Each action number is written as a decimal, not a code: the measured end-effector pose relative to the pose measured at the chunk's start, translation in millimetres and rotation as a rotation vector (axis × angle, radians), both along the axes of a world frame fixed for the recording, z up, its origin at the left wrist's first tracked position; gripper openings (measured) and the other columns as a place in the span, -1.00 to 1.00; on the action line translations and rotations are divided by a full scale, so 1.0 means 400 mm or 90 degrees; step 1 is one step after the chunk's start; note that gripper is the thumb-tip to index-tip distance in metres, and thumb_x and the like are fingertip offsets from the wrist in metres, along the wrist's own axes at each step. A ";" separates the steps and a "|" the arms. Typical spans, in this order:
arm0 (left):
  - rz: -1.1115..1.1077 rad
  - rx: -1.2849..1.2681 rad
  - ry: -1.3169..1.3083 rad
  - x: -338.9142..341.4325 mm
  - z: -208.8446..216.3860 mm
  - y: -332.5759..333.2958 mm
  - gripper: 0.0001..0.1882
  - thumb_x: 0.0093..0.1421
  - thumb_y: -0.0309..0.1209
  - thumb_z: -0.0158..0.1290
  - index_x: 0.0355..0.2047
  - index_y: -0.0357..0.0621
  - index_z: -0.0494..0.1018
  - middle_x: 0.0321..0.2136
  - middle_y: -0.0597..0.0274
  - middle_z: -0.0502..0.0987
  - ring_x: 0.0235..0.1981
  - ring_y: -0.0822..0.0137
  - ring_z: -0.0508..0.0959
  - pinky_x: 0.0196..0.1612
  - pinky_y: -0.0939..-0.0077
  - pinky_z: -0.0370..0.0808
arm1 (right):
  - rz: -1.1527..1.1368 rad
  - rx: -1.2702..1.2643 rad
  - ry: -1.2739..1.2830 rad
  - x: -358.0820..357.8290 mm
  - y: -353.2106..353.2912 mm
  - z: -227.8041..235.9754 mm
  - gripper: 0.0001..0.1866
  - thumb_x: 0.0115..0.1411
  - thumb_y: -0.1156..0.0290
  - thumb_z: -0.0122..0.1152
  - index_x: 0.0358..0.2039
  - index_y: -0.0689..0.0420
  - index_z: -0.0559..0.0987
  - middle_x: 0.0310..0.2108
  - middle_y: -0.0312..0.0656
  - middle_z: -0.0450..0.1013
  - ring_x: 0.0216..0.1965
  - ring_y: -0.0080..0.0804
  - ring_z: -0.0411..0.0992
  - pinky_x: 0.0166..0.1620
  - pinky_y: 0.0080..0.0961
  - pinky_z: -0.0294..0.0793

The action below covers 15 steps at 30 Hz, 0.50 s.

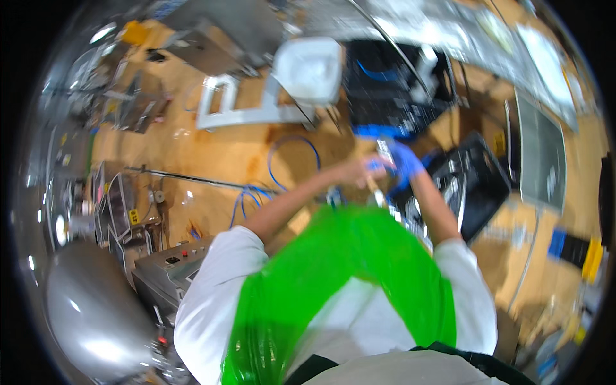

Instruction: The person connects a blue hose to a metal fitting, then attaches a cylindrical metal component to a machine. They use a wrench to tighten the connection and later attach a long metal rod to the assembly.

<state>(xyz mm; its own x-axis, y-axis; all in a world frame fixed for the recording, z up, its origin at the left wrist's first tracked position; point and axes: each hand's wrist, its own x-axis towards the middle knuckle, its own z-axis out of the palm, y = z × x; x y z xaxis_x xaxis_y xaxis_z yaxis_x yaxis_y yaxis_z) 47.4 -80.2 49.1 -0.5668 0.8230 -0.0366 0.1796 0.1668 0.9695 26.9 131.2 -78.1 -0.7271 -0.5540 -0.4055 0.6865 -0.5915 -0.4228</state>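
Note:
My left hand [364, 171], bare, reaches in front of my green apron and meets my right hand [405, 160], which wears a blue glove. Both are smeared by motion. The left fingers look closed near a small patch of blue, but what they grip is not clear. A small silvery-white object [384, 149] shows between the hands, against the gloved fingers; its kind cannot be made out. My right hand looks curled beside it. Just beyond the hands stands a black tub [378, 83] with blue along its near edge.
To the right, a second black tub [478, 192] sits tilted. A white basin [309, 69] stands behind, by a pale grey frame [256, 115]. A blue hose [295, 138] and a metal pole [205, 179] cross the tan floor. A rounded steel vessel [96, 308] stands at left.

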 end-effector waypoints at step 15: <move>0.105 -0.010 -0.301 -0.075 0.117 -0.071 -0.58 0.36 -0.22 -0.19 0.19 -0.01 0.22 -0.74 0.55 0.09 -0.77 0.66 0.10 -0.70 0.71 0.04 | -0.162 0.474 -0.110 -0.054 0.038 -0.110 -0.85 0.25 0.42 0.00 -0.16 0.02 0.37 -0.32 -0.22 0.45 -0.36 -0.35 0.47 -0.41 -0.31 0.53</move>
<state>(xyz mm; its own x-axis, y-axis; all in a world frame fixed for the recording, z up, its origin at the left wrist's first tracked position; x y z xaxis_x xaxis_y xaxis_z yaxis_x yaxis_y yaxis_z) 17.5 -108.7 96.1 -0.6072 0.7216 -0.3325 -0.3089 0.1712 0.9356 5.4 146.3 -122.2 -0.6880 0.0801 -0.7212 0.6601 -0.3439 -0.6679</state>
